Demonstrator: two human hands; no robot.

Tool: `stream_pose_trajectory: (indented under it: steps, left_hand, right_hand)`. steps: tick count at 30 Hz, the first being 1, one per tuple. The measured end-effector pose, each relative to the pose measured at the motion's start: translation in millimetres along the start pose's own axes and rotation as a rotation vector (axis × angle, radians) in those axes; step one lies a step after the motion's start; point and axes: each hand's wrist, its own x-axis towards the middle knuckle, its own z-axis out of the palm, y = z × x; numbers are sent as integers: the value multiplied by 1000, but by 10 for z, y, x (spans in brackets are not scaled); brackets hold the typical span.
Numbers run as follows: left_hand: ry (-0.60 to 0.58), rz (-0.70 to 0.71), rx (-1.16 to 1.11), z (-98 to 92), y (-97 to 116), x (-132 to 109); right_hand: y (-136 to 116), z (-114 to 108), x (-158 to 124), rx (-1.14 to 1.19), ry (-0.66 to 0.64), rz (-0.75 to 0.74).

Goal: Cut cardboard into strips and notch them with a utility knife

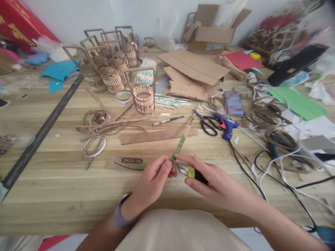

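My left hand (157, 179) pinches the near end of a narrow cardboard strip (180, 143), brown with green print, which slants up and away to the right. My right hand (214, 183) is wrapped round a utility knife (192, 172) with a yellow and black handle and a metal front. Its front end lies close to the strip at my left fingertips; whether the blade touches it I cannot tell. Flat on the table behind my left hand is a printed cardboard piece (131, 163). Farther off lies a plain brown cardboard strip (159, 135).
A blue glue gun (227, 125) and black-handled scissors (209, 124) lie ahead on the right, with cables (282, 167) beyond. A pen (167, 120) lies before a small slatted basket (143, 99). Several lidded baskets (111, 80) stand back left, cardboard sheets (193, 66) back centre.
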Motion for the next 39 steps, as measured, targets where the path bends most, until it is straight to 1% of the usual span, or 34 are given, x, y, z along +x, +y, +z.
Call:
stream_pose_trajectory:
  steps: [4,9,16,23,26,31,35,39]
  left_hand:
    - [13,-2,-24,-8,-22,14]
    - [17,-26,-34,-14,-23,15]
    - [26,-24,-14,-17,-26,7]
    - [31,-9,10,-17,-35,0]
    - [24,19,49,-22,-29,-6]
    - [22,88,214,-35,-25,-15]
    - [8,126,277,-33,-34,-28]
    - [2,217,281,-20,-28,-26]
  right_hand:
    - [-22,-25,47,-40,-9,-45]
    - [-42,-70,70,-65,-30,-40]
    - [-54,-97,85,-115,-17,-70]
    - [-62,-105,119,-103,-21,-98]
    - [-83,-120,128,-90,-30,-105]
    - [-102,-107,105,-48,-33,-71]
    - [-65,-64,85,53,-23,-41]
    - [-30,-30,73,191,-13,-1]
